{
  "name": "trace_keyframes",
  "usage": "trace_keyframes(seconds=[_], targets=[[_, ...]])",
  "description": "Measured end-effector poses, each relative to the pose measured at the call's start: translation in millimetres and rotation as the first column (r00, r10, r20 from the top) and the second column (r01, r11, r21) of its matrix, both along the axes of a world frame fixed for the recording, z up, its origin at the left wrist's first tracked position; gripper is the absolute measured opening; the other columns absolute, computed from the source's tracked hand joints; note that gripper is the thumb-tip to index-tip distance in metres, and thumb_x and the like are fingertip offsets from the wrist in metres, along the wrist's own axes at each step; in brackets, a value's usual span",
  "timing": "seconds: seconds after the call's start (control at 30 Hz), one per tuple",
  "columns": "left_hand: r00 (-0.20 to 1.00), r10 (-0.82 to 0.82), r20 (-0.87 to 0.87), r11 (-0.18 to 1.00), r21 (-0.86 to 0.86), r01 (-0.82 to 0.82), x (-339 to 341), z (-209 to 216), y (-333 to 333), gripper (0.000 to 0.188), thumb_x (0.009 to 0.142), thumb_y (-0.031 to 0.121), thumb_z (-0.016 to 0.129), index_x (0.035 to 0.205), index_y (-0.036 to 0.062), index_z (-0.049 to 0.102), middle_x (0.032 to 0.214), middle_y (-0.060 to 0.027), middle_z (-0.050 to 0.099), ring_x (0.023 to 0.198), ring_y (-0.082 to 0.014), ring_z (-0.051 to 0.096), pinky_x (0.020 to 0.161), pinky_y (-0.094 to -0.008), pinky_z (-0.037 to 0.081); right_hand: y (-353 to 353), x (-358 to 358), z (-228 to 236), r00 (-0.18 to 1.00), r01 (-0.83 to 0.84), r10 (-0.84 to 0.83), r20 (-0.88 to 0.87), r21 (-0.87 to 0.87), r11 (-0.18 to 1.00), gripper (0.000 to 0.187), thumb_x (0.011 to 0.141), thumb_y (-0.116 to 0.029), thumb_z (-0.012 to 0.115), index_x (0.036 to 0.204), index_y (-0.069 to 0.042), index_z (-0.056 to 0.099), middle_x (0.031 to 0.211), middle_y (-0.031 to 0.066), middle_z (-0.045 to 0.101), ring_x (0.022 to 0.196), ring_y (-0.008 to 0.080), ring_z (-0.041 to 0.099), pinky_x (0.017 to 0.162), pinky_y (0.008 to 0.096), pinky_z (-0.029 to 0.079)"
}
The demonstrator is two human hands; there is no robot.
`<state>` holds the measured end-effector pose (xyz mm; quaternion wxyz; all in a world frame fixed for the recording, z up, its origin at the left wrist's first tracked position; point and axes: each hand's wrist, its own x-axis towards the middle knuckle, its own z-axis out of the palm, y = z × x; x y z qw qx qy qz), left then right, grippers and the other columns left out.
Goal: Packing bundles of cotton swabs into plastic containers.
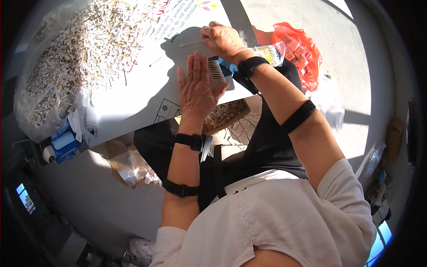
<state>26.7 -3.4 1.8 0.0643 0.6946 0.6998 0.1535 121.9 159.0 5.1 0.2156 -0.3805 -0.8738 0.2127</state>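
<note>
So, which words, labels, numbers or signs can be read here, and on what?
White flat work surface, far edge: dark printed lines, partly legible; wording not copied.
Same surface, near edge: black line-drawn symbol, too small to interpret.
Clear plastic pack with yellow label: print too small to read.

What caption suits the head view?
Left hand held flat against a swab row, right hand curled, a swab heap at left.

The left hand (196,91) lies flat, palm down, fingers pointing away, thumb spread right, its wrist by the desk's (133,107) near edge. The right hand (222,41), fingers curled, angles leftward near the right edge.
</note>
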Motion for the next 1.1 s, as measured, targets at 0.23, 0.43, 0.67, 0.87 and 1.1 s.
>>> trace_keyframes(seconds=[0.23, 0.43, 0.67, 0.87, 1.1], targets=[[0.999, 0.005, -0.051, 0.999, -0.037, -0.007, -5, -4, -2, 0.089, 0.089, 0.057, 0.055, 0.154, 0.0063, 0.022, 0.160, -0.0148, 0.022, 0.149, -0.0298, 0.018, 0.118, -0.0534, 0.010, -1, 6, 23, 0.993, -0.054, 0.059, 0.103, -0.045, 0.998, 0.035, 0.085, -0.010, 0.066, 0.120, -0.009, 0.065, 0.119, 0.0115, 0.062, 0.110, 0.0309, 0.061, 0.092, 0.0375, 0.052], [1.000, -0.005, -0.022, 0.998, -0.064, 0.004, -5, 6, -1, 0.092, 0.087, 0.059, 0.057, 0.153, 0.0038, 0.024, 0.160, -0.0148, 0.019, 0.150, -0.0265, 0.013, 0.119, -0.0530, 0.008, -71, 70, 20, 0.942, -0.292, 0.279, 0.187, 0.045, 0.955, 0.067, 0.081, -0.031, 0.074, 0.140, -0.011, 0.048, 0.148, 0.0063, 0.042, 0.133, 0.0299, 0.040, 0.110, 0.0483, 0.034], [0.997, -0.014, -0.078, 0.994, -0.108, 0.005, -6, 4, 1, 0.079, 0.095, 0.047, 0.052, 0.154, 0.0074, 0.020, 0.162, -0.0113, 0.016, 0.150, -0.0246, 0.011, 0.120, -0.0510, 0.005, -83, 68, 2, 0.971, -0.214, 0.172, 0.166, 0.280, 0.936, 0.052, 0.086, -0.038, 0.065, 0.130, -0.011, 0.059, 0.138, 0.0017, 0.054, 0.126, 0.0243, 0.046, 0.100, 0.0433, 0.039], [0.992, 0.011, -0.123, 0.995, -0.099, -0.024, 0, 3, 0, 0.075, 0.096, 0.044, 0.052, 0.154, 0.0081, 0.022, 0.163, -0.0107, 0.014, 0.151, -0.0241, 0.011, 0.120, -0.0507, 0.005, -80, 69, 3, 0.964, -0.236, 0.165, 0.207, 0.389, 0.890, 0.041, 0.087, -0.025, 0.057, 0.124, -0.011, 0.064, 0.136, 0.0007, 0.057, 0.126, 0.0223, 0.047, 0.101, 0.0423, 0.038], [0.994, 0.036, -0.104, 0.995, -0.086, -0.045, 3, 2, 2, 0.077, 0.094, 0.046, 0.055, 0.154, 0.0088, 0.025, 0.162, -0.0111, 0.016, 0.150, -0.0250, 0.012, 0.120, -0.0514, 0.007, -80, 76, 6, 0.963, -0.248, 0.178, 0.203, 0.406, 0.879, 0.040, 0.086, -0.023, 0.057, 0.123, -0.012, 0.064, 0.137, 0.0029, 0.055, 0.126, 0.0235, 0.048, 0.102, 0.0430, 0.038]])
